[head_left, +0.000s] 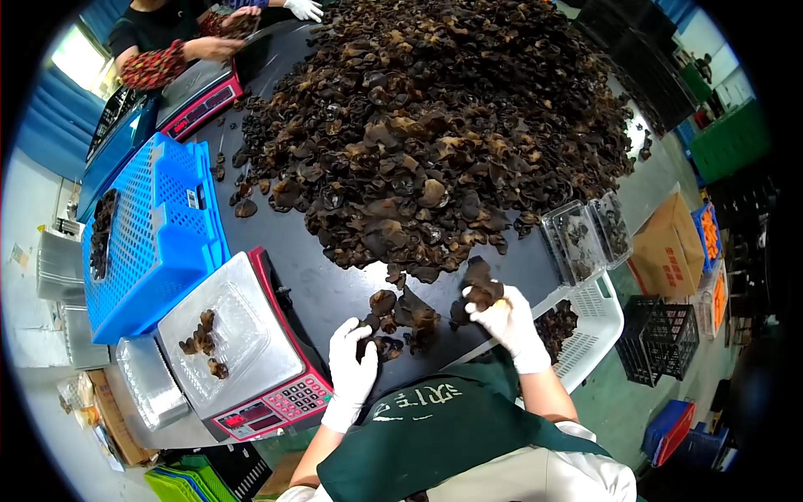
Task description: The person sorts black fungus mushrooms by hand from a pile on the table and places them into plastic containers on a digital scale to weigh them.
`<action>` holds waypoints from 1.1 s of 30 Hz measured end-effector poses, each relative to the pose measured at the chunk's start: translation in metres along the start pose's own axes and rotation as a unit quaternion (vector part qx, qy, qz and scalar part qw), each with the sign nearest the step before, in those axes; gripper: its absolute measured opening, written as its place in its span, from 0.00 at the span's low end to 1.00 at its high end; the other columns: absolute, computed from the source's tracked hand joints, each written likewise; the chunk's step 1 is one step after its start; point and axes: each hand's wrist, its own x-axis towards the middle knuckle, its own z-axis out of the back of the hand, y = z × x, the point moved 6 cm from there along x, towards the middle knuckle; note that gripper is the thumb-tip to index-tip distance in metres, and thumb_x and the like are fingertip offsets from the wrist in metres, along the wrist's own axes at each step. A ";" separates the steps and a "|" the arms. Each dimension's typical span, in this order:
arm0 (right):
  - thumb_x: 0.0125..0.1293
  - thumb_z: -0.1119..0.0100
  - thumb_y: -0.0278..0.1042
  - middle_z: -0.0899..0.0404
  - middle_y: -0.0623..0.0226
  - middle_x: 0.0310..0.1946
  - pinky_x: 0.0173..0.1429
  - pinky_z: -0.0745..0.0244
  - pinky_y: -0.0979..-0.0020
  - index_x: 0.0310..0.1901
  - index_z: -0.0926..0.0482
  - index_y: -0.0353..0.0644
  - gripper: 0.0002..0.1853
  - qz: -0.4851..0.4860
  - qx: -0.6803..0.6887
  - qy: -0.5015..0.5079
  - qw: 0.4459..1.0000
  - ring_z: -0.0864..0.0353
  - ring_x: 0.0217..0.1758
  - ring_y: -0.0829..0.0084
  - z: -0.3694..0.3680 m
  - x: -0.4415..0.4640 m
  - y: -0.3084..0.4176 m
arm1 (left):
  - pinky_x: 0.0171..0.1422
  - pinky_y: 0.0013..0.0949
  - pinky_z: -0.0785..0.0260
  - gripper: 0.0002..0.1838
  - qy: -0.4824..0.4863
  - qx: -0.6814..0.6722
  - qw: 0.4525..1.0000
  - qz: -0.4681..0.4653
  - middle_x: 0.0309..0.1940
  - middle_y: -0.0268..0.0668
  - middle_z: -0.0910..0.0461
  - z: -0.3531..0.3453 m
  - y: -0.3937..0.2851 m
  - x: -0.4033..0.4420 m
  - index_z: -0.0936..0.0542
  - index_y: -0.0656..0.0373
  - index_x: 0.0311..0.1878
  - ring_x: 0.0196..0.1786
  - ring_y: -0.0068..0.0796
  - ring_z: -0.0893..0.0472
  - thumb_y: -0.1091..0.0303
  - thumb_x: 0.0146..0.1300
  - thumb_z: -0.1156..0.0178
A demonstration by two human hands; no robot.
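Note:
A large heap of dark brown wood ear mushrooms [427, 125] covers much of the grey table. My right hand [512, 326], in a white glove, grips a few wood ear mushrooms [480, 283] between thumb and fingers, just in front of the heap. My left hand [351, 368], also gloved, curls at the near edge around a small dark mushroom piece [365, 342], partly hidden by the fingers. Between the hands lies a small loose group of mushrooms [415, 316]. Left of my left hand, a red-framed digital scale [242, 368] carries a clear plastic tray [251, 322] with several mushroom pieces [201, 339].
A blue crate [155, 243] stands at left, with stacked clear trays [150, 381] below it. At right are an open clear clamshell box [577, 243] and a white basket [598, 335], both holding mushrooms. A co-worker [167, 50] works beside another scale [201, 105].

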 end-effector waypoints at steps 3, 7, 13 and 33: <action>0.70 0.55 0.42 0.22 0.47 0.47 0.49 0.24 0.60 0.56 0.29 0.27 0.24 -0.071 0.042 0.043 0.996 0.21 0.44 0.54 -0.006 -0.005 -0.020 | 0.67 0.39 0.35 0.22 0.010 -0.010 1.000 -0.013 0.58 0.46 0.27 -0.011 -0.003 0.025 0.24 0.59 0.55 0.62 0.44 0.27 0.78 0.55 0.39; 0.73 0.55 0.43 0.22 0.50 0.45 0.47 0.24 0.62 0.53 0.27 0.31 0.21 -0.076 0.092 0.061 0.991 0.22 0.44 0.57 -0.002 0.002 -0.039 | 0.69 0.42 0.37 0.26 0.034 -0.022 0.997 -0.059 0.57 0.47 0.25 -0.026 -0.022 0.058 0.26 0.59 0.61 0.61 0.49 0.27 0.74 0.57 0.40; 0.73 0.50 0.43 0.21 0.53 0.44 0.46 0.26 0.63 0.50 0.25 0.35 0.18 -0.065 0.057 0.104 0.991 0.22 0.44 0.60 -0.008 0.001 -0.037 | 0.55 0.37 0.28 0.16 0.050 -0.054 0.997 0.032 0.43 0.43 0.19 -0.039 0.014 0.050 0.21 0.59 0.50 0.48 0.44 0.20 0.75 0.57 0.39; 0.64 0.39 0.26 0.19 0.65 0.41 0.51 0.26 0.73 0.47 0.22 0.36 0.11 0.102 -0.418 0.071 0.900 0.20 0.44 0.73 -0.062 -0.001 -0.033 | 0.50 0.23 0.30 0.13 0.019 -0.277 0.946 0.165 0.41 0.33 0.18 -0.006 0.019 0.020 0.20 0.63 0.49 0.42 0.16 0.22 0.78 0.60 0.35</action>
